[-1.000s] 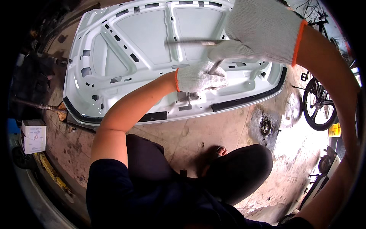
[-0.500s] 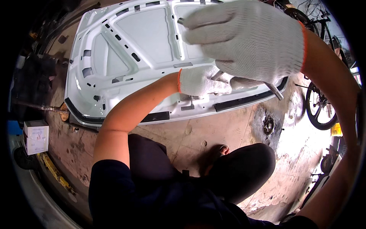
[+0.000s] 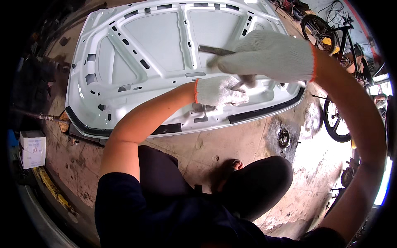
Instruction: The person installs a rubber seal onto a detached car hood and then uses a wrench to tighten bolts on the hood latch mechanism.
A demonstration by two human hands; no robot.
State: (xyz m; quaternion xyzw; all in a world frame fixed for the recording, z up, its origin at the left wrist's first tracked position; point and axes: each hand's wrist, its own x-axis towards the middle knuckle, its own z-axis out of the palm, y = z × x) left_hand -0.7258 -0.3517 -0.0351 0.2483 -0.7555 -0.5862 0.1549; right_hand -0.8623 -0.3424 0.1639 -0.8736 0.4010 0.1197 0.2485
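The pale underside of a car hood (image 3: pixel 161 45) lies in front of me, with cut-outs and black strips along its near edge. My left hand (image 3: pixel 217 91), in a white knitted glove with an orange cuff, is closed low over the hood's near part, around a short grey metal rod (image 3: pixel 237 86) that shows at its fingers. Just above and to the right, my right hand (image 3: pixel 271 58), gloved alike and blurred, is closed on a metal bar (image 3: pixel 215 50) pointing left. Whether rod and bar are joined is hidden by the gloves.
Stained floor tiles (image 3: pixel 198 142) lie between my knees and the hood. A white box (image 3: pixel 33 149) stands at the left by a worn yellow bar (image 3: pixel 53 188). At the right is a bicycle (image 3: pixel 343 45); a round dark fitting (image 3: pixel 284 138) sits in the floor.
My right hand has moved down and away from the camera, its bar now lying nearly level. My left hand has stayed almost in place. The view has shifted slightly.
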